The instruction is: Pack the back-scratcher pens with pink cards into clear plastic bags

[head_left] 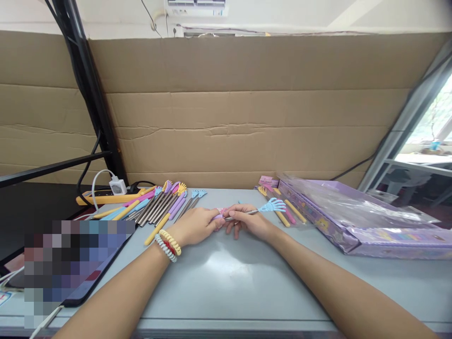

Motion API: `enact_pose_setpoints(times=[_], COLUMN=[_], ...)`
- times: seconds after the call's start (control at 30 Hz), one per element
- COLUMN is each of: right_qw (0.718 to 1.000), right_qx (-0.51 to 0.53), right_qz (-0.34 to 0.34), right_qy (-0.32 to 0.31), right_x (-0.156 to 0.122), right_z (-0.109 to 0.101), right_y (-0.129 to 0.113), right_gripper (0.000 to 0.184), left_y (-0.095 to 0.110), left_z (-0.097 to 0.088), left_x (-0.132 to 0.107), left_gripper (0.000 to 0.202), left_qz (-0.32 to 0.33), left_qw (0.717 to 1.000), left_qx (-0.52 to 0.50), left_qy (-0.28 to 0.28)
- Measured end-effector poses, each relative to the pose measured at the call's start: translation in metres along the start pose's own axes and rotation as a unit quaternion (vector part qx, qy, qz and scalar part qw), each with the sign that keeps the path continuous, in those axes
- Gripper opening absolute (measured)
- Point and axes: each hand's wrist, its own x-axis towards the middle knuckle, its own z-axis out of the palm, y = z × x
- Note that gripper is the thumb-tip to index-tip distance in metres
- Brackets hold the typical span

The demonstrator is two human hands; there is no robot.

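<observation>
A back scratcher (271, 205) with a light-blue hand-shaped head and a metal rod lies across my right hand (252, 223), whose fingers and thumb close on the rod. Its head points right. My left hand (201, 223) is pinched around the purple handle end, close against the right fingertips. A bit of pink shows behind these fingers, too small to name. Left of my hands lies a row of back scratchers (157, 209) with metal rods and coloured heads. Several coloured handles (127, 209) lie beside them. Packed back scratchers (286, 214) lie right of my hands.
A purple printed box (356, 245) with clear plastic bags (339, 200) on it stands at the right. At left are a tablet (102, 278), cables, and a yellow power strip (95, 200) with a white charger (117, 186). Cardboard (247, 113) walls the back of the grey table (226, 292).
</observation>
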Motion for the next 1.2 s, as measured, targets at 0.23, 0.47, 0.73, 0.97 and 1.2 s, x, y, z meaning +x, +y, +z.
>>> enact_pose_setpoints(times=[0.23, 0.47, 0.73, 0.97, 1.2], right_qw=[0.993, 0.988, 0.987, 0.986, 0.988], right_qx=[0.091, 0.111, 0.12, 0.128, 0.118], right_qz=[-0.05, -0.065, -0.077, -0.081, -0.079], right_qy=[0.056, 0.084, 0.081, 0.07, 0.058], right_x=[0.003, 0.002, 0.002, 0.002, 0.001], right_z=[-0.01, -0.01, -0.012, -0.011, -0.012], right_y=[0.004, 0.001, 0.001, 0.001, -0.001], right_gripper=[0.02, 0.017, 0.014, 0.014, 0.017], left_y=[-0.005, -0.016, -0.014, -0.012, -0.008], left_z=[-0.002, 0.002, 0.003, 0.003, 0.005], left_x=[0.002, 0.003, 0.003, 0.002, 0.001], left_gripper=[0.043, 0.052, 0.05, 0.049, 0.043], left_qz=[-0.052, -0.085, -0.063, -0.053, -0.029], left_qw=[0.998, 0.995, 0.997, 0.998, 0.997], left_qx=[-0.003, 0.023, -0.015, -0.004, 0.0], left_qy=[0.029, 0.035, 0.035, 0.038, 0.066])
